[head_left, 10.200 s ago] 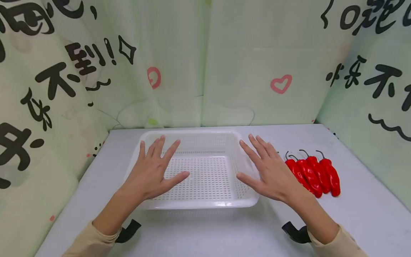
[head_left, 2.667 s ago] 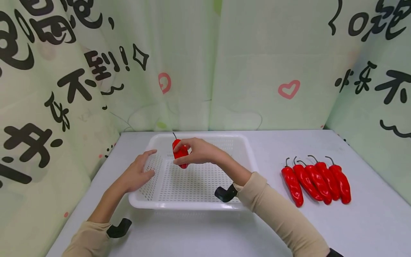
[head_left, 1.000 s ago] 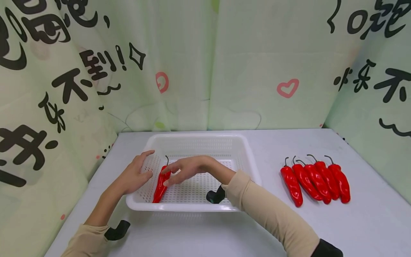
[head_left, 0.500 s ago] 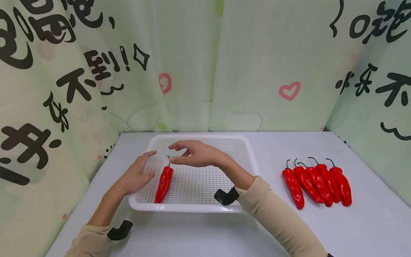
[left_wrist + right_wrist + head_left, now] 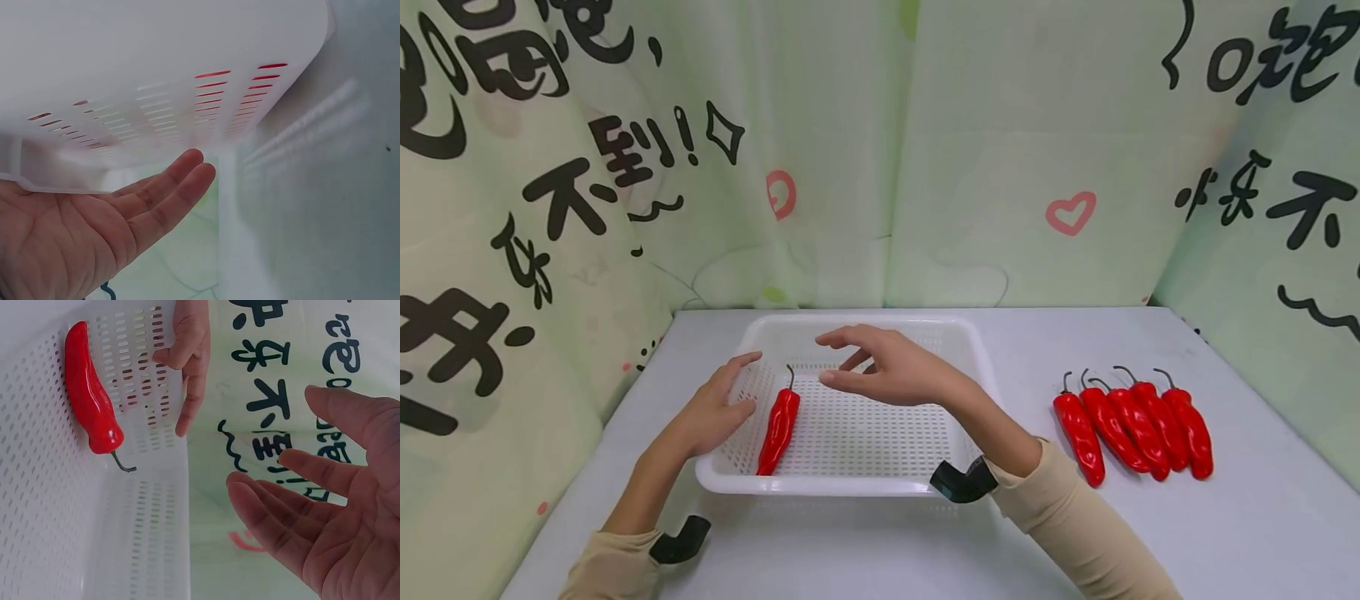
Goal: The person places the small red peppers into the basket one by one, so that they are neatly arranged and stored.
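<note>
In the head view a red chili pepper (image 5: 779,432) lies at the left of the white perforated basket (image 5: 850,486), its stem towards the back. My right hand (image 5: 887,364) hovers over the basket to the right of that pepper, fingers spread and loosely bent, holding nothing. The left hand (image 5: 709,414) rests at the basket's left rim, its thumb on the inner side of the rim. In the left wrist view its straight fingers (image 5: 165,199) extend along the outside of the basket wall. Several more red chili peppers (image 5: 1137,421) lie side by side on the table at the right.
The white table (image 5: 1120,542) carries the basket near its back edge. A light green curtain (image 5: 970,142) with black lettering and hearts encloses the back and both sides. A black wrist mount (image 5: 679,540) sits on each forearm.
The right hand carried a chili pepper over the basket, laid it inside at the left and let go. It has since moved up and right. The left hand has stayed at the rim lately.
</note>
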`<state>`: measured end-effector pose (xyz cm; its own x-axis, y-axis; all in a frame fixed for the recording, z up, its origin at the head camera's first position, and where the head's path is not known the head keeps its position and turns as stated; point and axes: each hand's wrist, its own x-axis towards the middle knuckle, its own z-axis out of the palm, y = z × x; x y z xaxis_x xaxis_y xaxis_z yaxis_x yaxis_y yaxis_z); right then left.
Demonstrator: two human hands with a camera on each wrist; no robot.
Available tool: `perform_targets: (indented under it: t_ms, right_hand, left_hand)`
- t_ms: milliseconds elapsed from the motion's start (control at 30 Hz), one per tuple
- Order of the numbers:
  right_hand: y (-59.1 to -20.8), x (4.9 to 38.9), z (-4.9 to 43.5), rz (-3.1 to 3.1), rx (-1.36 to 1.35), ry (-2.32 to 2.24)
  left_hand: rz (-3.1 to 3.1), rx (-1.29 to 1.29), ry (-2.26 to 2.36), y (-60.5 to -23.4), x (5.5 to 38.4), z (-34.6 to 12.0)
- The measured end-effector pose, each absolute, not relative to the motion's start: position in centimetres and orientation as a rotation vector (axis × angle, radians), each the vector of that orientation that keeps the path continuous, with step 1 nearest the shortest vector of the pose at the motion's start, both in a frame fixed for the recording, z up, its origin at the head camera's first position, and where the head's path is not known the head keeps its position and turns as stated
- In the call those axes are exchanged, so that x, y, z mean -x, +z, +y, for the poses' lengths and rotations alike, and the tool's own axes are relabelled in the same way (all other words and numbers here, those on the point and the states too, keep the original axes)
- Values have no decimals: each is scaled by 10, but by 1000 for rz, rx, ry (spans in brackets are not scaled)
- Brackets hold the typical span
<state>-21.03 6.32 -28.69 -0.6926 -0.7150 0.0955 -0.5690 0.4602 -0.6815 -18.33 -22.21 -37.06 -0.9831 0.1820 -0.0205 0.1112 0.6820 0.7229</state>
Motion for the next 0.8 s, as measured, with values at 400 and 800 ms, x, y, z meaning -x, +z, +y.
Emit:
perform_targets:
  t_ms: [400, 800]
  right_hand:
    - [-284, 188, 90, 2541, 1154, -1077]
    - [-281, 176, 128, 2615, 1067, -1107]
  left_hand:
    - [2786, -241, 1224, -370, 182, -222]
    - [2778, -249, 1229, -371, 183, -223]
